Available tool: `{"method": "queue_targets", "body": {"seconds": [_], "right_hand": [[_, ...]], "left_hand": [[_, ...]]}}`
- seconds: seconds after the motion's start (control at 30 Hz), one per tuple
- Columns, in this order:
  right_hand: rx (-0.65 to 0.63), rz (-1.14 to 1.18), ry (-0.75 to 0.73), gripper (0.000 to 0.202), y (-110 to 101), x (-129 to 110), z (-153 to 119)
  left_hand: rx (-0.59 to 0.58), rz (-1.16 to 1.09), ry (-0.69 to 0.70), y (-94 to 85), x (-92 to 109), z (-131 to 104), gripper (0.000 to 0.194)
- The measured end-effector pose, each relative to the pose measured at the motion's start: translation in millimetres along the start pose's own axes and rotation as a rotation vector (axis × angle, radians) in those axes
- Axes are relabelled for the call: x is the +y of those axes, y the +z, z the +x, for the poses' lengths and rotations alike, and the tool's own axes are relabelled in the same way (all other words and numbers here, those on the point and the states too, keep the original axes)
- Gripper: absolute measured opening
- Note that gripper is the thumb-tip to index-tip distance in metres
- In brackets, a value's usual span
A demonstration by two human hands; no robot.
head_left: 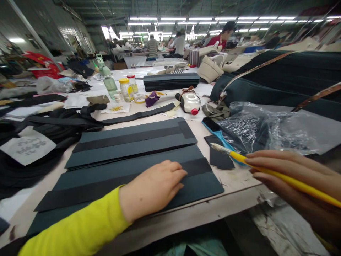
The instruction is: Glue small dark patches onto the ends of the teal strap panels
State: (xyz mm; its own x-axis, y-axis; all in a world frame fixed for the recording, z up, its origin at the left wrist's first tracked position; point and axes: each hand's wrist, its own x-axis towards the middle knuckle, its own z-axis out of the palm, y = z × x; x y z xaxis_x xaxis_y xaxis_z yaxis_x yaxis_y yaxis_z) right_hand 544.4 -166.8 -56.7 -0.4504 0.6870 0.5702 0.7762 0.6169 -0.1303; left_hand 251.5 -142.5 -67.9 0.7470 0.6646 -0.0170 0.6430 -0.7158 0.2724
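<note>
**Brush gripped, panel pinned**

Brush (269, 170): a thin yellow handle with a pale bristle tip, lying across your right hand (298, 181) at the table's (239, 193) near right edge. Your fingers are closed around the handle, tip pointing left toward a small dark scrap (220, 158). Your left hand (154, 188) rests palm down, fingers loosely spread, flat on the dark panel (128, 177) with its black strip, yellow sleeve (80, 227) trailing back.

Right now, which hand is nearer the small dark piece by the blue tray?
Right. The right hand holds a yellow brush whose tip hovers just above the small dark piece; the left hand rests on the dark panel farther left.
</note>
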Motion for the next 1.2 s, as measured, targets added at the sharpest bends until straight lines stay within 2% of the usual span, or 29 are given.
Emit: {"method": "queue_targets", "body": {"seconds": [0.07,0.17,0.27,0.43,0.6,0.77,0.87,1.0,1.13,1.2], "right_hand": [[-0.054,0.053,-0.095,0.019,6,-16,5],[-0.088,0.083,-0.103,0.019,15,-24,4],[-0.108,0.111,-0.094,0.02,29,-21,-2],[-0.123,0.177,-0.058,0.02,46,-18,-6],[-0.137,0.137,-0.097,0.021,31,-22,-15],[-0.256,0.17,-0.097,0.031,12,-21,-47],[-0.251,0.18,-0.079,0.032,2,-20,-59],[-0.201,0.13,-0.056,0.028,-4,-23,-49],[-0.204,0.135,-0.07,0.025,6,-26,-25],[-0.209,0.161,-0.102,0.024,12,-28,-21]], "left_hand": [[0.012,-0.012,0.064,12.0,9,29,0.023],[0.029,0.013,0.073,27.0,12,50,0.019],[0.039,0.044,0.047,34.9,12,54,0.018],[0.034,0.036,0.027,36.6,13,52,0.022],[0.024,0.012,0.012,35.6,13,54,0.026],[0.014,0.032,0.01,36.3,13,55,0.024],[0.016,0.033,0.022,36.8,12,55,0.023],[0.014,0.007,0.023,36.1,11,54,0.025],[0.01,-0.04,0.037,34.6,10,52,0.025],[0.013,-0.05,0.04,34.2,10,51,0.024]]}}
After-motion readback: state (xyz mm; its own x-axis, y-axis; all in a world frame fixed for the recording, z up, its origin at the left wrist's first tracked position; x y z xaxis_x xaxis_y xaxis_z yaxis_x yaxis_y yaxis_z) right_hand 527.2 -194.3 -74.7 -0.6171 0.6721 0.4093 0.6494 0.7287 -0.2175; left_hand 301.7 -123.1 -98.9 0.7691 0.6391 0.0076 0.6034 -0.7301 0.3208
